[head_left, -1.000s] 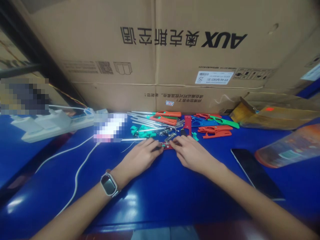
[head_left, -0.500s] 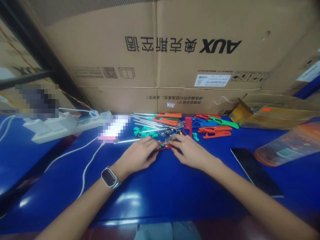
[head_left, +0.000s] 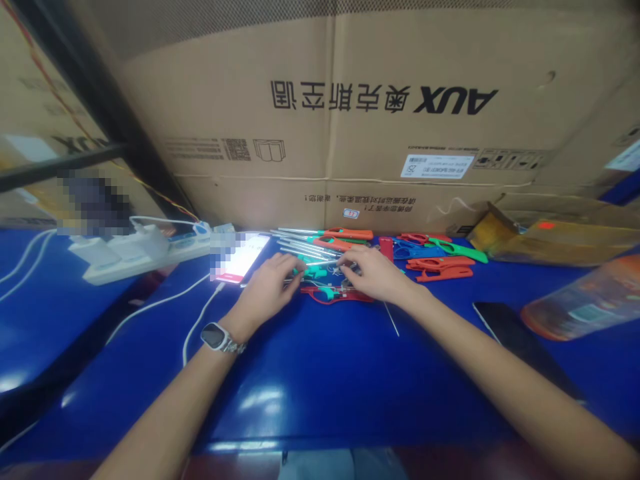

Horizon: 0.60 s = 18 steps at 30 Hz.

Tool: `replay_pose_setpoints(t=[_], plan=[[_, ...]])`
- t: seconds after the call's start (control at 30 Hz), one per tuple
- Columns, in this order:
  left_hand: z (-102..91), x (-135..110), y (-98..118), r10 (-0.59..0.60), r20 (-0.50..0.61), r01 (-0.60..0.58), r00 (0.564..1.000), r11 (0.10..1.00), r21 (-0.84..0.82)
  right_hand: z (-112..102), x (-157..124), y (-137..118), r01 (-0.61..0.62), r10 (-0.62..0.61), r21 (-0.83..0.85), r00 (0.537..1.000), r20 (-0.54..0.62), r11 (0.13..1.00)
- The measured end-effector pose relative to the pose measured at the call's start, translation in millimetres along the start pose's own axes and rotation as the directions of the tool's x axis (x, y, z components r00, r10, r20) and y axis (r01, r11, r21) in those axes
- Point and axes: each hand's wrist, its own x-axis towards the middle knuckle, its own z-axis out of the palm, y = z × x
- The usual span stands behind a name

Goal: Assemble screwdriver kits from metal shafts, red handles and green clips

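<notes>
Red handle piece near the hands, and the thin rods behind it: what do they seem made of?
The red handle piece looks like moulded plastic: one even, saturated colour and a thin curved outline. The thin rods look like bare metal: silvery, with bright glints; blur leaves the finish open.

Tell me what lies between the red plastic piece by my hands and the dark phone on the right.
In the head view: one thin metal rod on the blue table, and your right forearm beside it.
</notes>
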Motion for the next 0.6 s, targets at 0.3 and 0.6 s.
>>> replay_pose_setpoints(t=[0.3,0.6], plan=[[2.2,0.1,-4.9,-0.095,-0.061,0.099,0.994,0.994,0.052,9.4,13.8,-1.2,0.014,-0.013,0.030,0.999,-0.033,0.999],[0.7,0.0,-2.2,-0.013,0.057,0.014,0.998,1.000,-0.028,7.0,-7.5,12.6,-0.024,0.029,0.067,0.997,-0.067,0.997]])
